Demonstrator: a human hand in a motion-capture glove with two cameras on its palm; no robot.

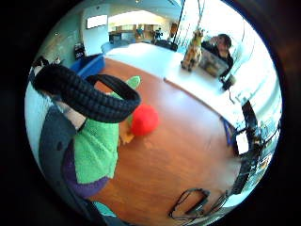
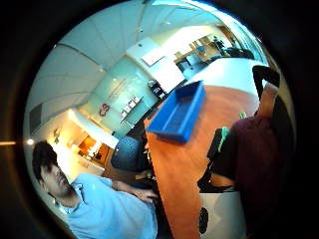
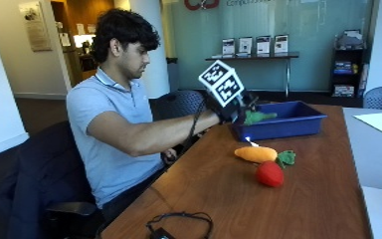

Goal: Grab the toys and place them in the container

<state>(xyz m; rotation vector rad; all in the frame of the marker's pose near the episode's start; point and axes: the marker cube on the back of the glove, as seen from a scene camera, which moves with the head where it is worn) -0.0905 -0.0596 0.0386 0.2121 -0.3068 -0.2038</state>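
The gloved right hand (image 3: 234, 110) is raised above the wooden table (image 3: 244, 199), its fingers curled around a green plush toy (image 3: 256, 117). The toy's green end sticks out of the fist toward the blue container (image 3: 290, 122), its long axis roughly level, just at the container's near rim.

The little-finger palm view shows what the outside view hides: the toy (image 1: 96, 150) has a purple part at its other end and fills the space by the palm.

On the table near the container lie 2 more toys, touching or nearly so: an orange carrot (image 3: 257, 154) with green leaves, lengthwise across the table, and a red plush ball (image 3: 270, 174). A black cable (image 3: 178, 224) lies at the near edge.
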